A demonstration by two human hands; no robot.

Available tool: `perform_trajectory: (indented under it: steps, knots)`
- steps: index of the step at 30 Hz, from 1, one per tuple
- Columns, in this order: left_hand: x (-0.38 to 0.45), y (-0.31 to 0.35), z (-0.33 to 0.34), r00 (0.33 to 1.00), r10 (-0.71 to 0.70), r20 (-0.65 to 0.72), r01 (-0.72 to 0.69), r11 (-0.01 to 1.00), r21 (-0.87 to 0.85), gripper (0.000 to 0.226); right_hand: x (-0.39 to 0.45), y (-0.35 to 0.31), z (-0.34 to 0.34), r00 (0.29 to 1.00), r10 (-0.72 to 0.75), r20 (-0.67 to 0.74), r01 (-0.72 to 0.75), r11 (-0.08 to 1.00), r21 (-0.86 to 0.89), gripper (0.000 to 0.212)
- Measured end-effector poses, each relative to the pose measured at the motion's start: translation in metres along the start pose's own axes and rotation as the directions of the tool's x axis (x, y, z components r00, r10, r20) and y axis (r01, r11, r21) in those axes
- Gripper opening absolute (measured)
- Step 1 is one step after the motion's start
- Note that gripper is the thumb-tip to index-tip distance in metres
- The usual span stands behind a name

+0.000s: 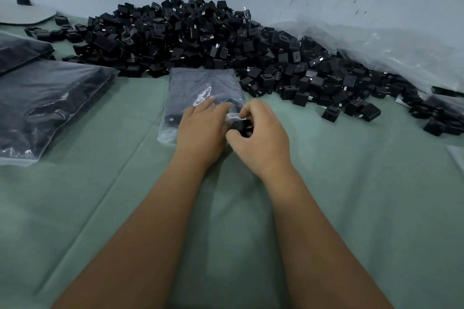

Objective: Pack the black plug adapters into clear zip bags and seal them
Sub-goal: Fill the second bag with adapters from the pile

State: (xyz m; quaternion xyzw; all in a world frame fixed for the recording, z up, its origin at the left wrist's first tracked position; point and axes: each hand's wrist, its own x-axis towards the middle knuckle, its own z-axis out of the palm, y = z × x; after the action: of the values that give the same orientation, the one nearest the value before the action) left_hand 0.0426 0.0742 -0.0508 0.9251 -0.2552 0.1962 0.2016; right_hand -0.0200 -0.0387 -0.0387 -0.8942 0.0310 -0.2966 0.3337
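Observation:
A clear zip bag (203, 88) partly filled with black plug adapters lies flat on the green cloth, its mouth toward me. My left hand (202, 130) rests on the bag's near end and its fingers hold the plastic lip at the opening. My right hand (258, 138) grips a black plug adapter (242, 126) right at the bag's mouth, fingers curled round it. A big heap of loose adapters (190, 35) fills the far side against the wall.
Two filled bags (50, 105) lie at the left, one behind the other. Crumpled clear plastic sheeting (391, 52) covers the far right. Stray adapters (351, 108) trail to the right. A round grey board (25, 14) sits far left. Green cloth (125, 195) lies open near me.

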Motion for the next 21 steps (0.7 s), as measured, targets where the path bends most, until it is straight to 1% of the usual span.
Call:
perform_trajectory:
  steps: [2,3,4,6,9,12,14,16,19,21]
  knots:
    - [0.000,-0.001,0.000,0.999,-0.038,-0.011,0.037,0.997,-0.073,0.040,0.003,0.003,0.000,0.999,-0.021,-0.029,0.014,0.976,-0.217,0.027]
    - [0.001,-0.001,-0.001,0.999,-0.049,-0.018,0.048,0.995,-0.093,0.039,0.005,0.005,-0.001,0.998,-0.045,-0.039,0.032,0.954,-0.299,0.028]
    - [0.001,-0.001,-0.001,0.998,-0.052,-0.020,0.050,0.995,-0.092,0.038,0.006,0.007,-0.001,0.997,-0.066,-0.037,0.048,0.931,-0.361,0.030]
    - [0.000,-0.001,0.000,0.999,-0.047,-0.011,0.046,0.996,-0.074,0.040,0.008,0.009,0.000,0.997,-0.071,-0.008,0.061,0.900,-0.432,0.033]
    - [-0.001,-0.002,0.000,0.999,-0.040,0.012,0.040,0.998,-0.056,0.048,0.007,0.010,-0.001,0.998,-0.049,0.030,0.057,0.899,-0.435,0.032]
    - [-0.002,-0.003,0.000,1.000,-0.022,0.013,0.023,0.998,-0.052,0.049,0.007,0.012,-0.005,0.997,-0.038,0.061,0.059,0.916,-0.396,0.025]
    - [-0.002,-0.003,0.001,1.000,-0.011,0.013,0.012,0.998,-0.058,0.050,0.008,0.013,-0.005,0.998,-0.017,0.067,0.041,0.928,-0.371,0.026]
    - [-0.004,-0.004,0.002,1.000,-0.001,0.013,0.002,0.998,-0.067,0.050,0.009,0.013,-0.002,0.999,0.001,0.040,0.014,0.929,-0.370,0.031]
    - [-0.004,-0.006,0.002,1.000,0.006,0.028,-0.004,0.997,-0.081,0.052,0.010,0.014,0.001,0.999,0.015,-0.038,-0.028,0.928,-0.373,0.043]
    - [-0.004,-0.006,0.002,0.999,0.000,0.036,0.003,0.996,-0.090,0.053,0.009,0.017,0.001,0.999,0.033,-0.041,-0.045,0.936,-0.349,0.049]
